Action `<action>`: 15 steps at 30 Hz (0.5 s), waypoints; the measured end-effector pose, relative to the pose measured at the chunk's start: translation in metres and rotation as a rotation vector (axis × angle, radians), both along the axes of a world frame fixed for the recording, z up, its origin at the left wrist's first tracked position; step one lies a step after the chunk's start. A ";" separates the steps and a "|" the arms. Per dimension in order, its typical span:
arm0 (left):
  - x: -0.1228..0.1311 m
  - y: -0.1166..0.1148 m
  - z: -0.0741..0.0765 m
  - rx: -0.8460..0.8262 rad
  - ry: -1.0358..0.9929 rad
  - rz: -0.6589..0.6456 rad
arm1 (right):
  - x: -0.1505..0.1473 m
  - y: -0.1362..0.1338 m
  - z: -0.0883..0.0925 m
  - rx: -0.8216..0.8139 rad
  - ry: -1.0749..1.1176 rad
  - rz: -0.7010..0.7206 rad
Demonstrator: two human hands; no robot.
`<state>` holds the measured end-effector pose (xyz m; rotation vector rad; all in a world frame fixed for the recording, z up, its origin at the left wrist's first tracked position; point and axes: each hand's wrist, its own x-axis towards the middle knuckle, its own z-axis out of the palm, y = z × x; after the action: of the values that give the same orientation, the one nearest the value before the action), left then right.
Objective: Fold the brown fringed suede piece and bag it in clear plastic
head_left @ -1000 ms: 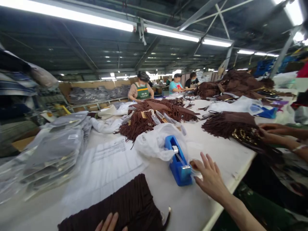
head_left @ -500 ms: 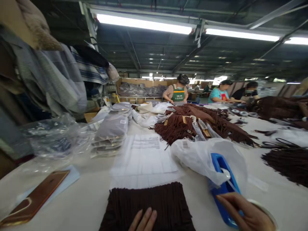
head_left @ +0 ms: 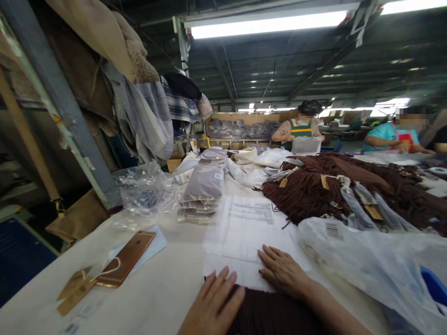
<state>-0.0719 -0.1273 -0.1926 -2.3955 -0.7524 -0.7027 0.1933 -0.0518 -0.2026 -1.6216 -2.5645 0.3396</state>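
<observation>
Dark brown fringed fabric (head_left: 275, 311) lies at the bottom centre, on the near side of white sheets (head_left: 240, 232) that look like plastic bags with printed text. My left hand (head_left: 214, 302) rests on the fabric's left upper corner, its fingers spread. Across the fabric reaches my right arm, and my right hand (head_left: 281, 270) lies flat on the near right part of the white sheets, fingers apart. Neither hand grips anything.
Left are a phone (head_left: 131, 256), brown tags (head_left: 78, 288) and crumpled clear plastic (head_left: 146, 190). Packed grey bundles (head_left: 204, 186) stand behind. Right are a brown fringed pile (head_left: 314, 186), a white bag (head_left: 370, 256) and a blue object (head_left: 435, 284). Other people work beyond.
My right hand has moved left from beside the blue object onto the white sheets and opened flat. My left hand has shifted to the fabric's left corner. The view has turned left.
</observation>
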 end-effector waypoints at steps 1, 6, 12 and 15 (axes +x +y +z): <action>-0.007 0.011 0.007 -0.117 -0.004 0.045 | 0.000 0.002 -0.003 -0.002 -0.006 0.005; 0.000 0.075 0.011 -0.727 0.097 0.298 | 0.003 0.007 -0.002 -0.004 -0.010 -0.012; 0.036 0.116 -0.005 -0.839 0.142 0.319 | 0.003 0.017 0.001 -0.007 0.056 -0.057; 0.045 0.117 -0.003 -0.824 0.149 0.325 | 0.002 0.019 0.000 0.014 0.075 -0.076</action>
<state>-0.0269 -0.0099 -0.1955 -2.8596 -1.5440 -0.0580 0.1953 -0.0329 -0.2027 -1.6636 -2.4379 0.3685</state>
